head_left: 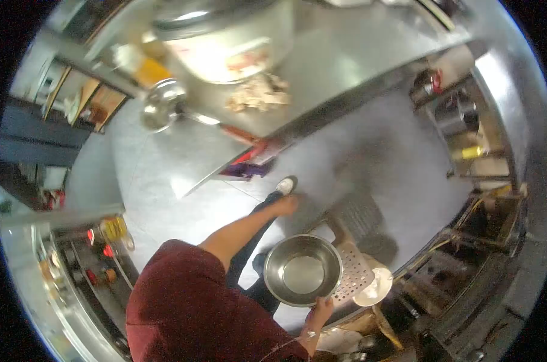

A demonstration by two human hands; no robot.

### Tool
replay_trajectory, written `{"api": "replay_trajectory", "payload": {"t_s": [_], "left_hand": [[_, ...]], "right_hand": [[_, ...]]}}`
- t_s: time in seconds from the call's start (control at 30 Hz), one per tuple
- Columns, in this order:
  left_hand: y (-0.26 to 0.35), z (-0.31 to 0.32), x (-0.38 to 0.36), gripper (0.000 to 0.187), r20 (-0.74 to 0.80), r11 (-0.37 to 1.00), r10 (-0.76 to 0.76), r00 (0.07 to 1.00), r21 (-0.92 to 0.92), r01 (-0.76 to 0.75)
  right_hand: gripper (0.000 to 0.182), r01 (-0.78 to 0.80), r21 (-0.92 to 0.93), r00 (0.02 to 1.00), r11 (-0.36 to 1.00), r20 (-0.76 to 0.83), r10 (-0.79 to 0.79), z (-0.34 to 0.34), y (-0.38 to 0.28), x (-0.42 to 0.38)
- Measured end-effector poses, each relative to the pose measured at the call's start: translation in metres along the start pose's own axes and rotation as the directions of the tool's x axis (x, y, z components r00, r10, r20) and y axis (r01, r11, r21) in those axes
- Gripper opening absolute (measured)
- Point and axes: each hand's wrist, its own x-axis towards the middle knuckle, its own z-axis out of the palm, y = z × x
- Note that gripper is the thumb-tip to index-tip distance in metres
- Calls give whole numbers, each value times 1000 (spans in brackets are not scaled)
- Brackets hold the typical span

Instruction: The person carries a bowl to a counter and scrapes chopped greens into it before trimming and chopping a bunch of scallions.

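My right hand [323,310] grips the rim of a round stainless steel bowl [279,265], which looks empty and sits low in front of my body. My left hand [285,206] is stretched forward over the floor; it looks curled with nothing visible in it, apart from the bowl. Beyond it a steel ladle [165,104] with a reddish-brown handle lies on the steel counter [340,57]. A pale clump of food [259,94] rests there beside a large pot [231,48].
Right of the bowl are a perforated grey plastic stool [353,274] and a white tub [375,288] with whitish contents. Stove equipment [436,277] lines the lower right. Shelves with bottles [113,229] stand at left. The counter's edge projects over the grey floor [394,163].
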Motion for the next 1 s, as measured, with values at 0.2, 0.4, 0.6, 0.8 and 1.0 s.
{"api": "replay_trajectory", "payload": {"t_s": [0.2, 0.4, 0.6, 0.8, 1.0], "left_hand": [[47, -24, -273, 42, 196, 998, -42, 980, 53, 32], [-37, -100, -404, 34, -140, 984, -175, 975, -5, 176], [-123, -215, -525, 49, -378, 720, -584, 719, -650, 243], [-225, -343, -635, 58, -234, 401, -747, 623, -905, 141], [-284, -518, -625, 43, -215, 436, -635, 742, -892, 115]], "right_hand": [[9, 263, -266, 942, 927, 280, -187, 23, -45, -58], [15, 608, -427, 723, 670, 647, -243, 139, -16, -103], [22, 619, -318, 495, 718, 868, -42, 348, 70, -207], [12, 555, -330, 379, 764, 917, 121, 543, 117, -352], [4, 450, -241, 344, 860, 936, 82, 670, 92, -395]]}}
